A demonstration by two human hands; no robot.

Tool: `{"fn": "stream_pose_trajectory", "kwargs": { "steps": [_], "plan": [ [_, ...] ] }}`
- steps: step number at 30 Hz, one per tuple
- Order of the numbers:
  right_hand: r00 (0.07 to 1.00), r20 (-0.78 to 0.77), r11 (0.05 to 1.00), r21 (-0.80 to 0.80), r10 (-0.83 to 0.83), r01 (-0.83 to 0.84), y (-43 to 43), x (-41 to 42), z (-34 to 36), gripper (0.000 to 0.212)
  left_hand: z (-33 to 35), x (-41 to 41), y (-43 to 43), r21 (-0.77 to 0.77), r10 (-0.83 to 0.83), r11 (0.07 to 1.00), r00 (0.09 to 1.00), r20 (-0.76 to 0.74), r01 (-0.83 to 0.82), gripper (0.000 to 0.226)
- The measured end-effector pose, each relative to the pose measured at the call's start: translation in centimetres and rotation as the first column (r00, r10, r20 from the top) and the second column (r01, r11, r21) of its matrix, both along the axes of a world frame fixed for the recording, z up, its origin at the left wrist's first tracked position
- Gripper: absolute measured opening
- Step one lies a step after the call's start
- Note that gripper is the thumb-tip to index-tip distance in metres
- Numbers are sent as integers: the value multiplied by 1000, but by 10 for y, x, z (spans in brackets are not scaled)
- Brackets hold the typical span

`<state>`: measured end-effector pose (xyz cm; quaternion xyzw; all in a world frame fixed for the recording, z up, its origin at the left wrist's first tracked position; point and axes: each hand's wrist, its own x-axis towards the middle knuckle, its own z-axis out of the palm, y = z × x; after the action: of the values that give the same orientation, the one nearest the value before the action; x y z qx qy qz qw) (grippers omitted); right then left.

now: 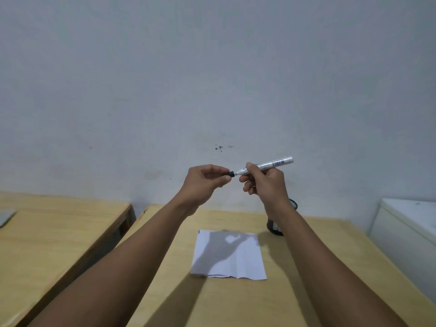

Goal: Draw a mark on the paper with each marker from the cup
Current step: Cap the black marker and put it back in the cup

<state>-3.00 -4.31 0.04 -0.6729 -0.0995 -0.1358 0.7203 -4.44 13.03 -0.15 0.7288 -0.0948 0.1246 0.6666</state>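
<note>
Right hand (264,182) grips silver-barrelled marker (271,164) mid-air; left hand (203,182) pinches its black cap (231,173). White paper sheet (230,254) lies below on wooden table (330,256), black mesh cup (274,226) far right of it.

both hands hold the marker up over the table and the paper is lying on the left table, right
Not quite. The head view shows the paper lying on the right table, the one with the cup, not the left one. The rest holds: the left hand pinches the cap end and the right hand grips the marker up above the table.
</note>
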Motion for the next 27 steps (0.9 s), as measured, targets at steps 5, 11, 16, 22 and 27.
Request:
{"fn": "stream_pose_trajectory", "kwargs": {
  "steps": [5, 11, 16, 22, 27],
  "plan": [
    [999, 47, 1000, 13, 19, -19, -22, -22, 23, 27, 25, -17, -17, 37, -60, 998, 997, 53, 58, 16],
    [993, 118, 999, 26, 18, -21, -46, -38, 39, 27, 44, -27, -40, 57, -91, 995, 988, 126, 85, 15],
    [988, 153, 1000, 17, 23, -26, -57, -40, 40, 28, 50, -28, -55, 71, -109, 993, 979, 172, 98, 15],
    [1000, 5, 992, 124, -22, 21, -67, -27, 28, 26, 38, -13, -80, 348, 59, 910, 900, 432, -227, 13],
    [983, -159, 986, -154, -88, 63, -95, -6, 17, 45, 22, 5, -96, 506, 79, 759, 829, 553, -410, 13]
  ]
}}
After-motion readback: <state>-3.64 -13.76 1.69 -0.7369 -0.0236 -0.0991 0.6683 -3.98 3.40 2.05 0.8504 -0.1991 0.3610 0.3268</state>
